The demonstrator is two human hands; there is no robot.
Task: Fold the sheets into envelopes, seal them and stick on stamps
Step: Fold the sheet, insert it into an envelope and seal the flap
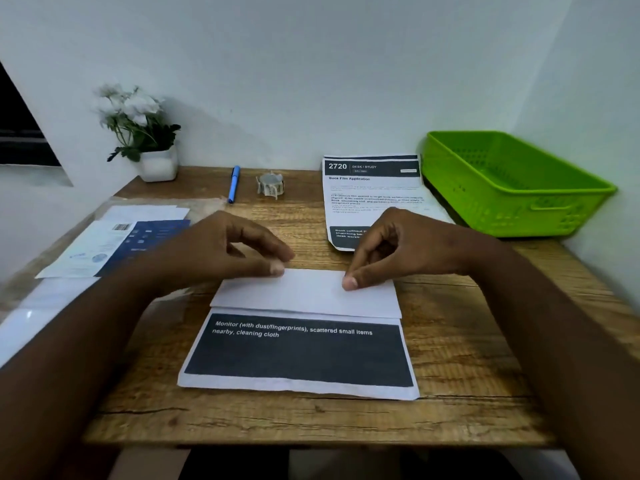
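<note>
A printed sheet (301, 355) lies in the middle of the wooden desk (467, 358), its far part folded toward me as a white flap (308, 296) above a black text block. My left hand (239, 251) pinches the fold's far edge at the left with thumb and fingers. At the right end of that edge my right hand (398, 251) presses down with its thumb and fingertips. A second printed sheet (370, 192) lies flat behind my right hand. A small roll that looks like stamps (270, 184) sits at the back of the desk.
A blue pen (233, 183) lies left of the roll. A white pot of flowers (152, 147) stands at the back left. Blue and white papers (114, 244) lie at the left. A green plastic basket (512, 181) occupies the back right corner by the wall.
</note>
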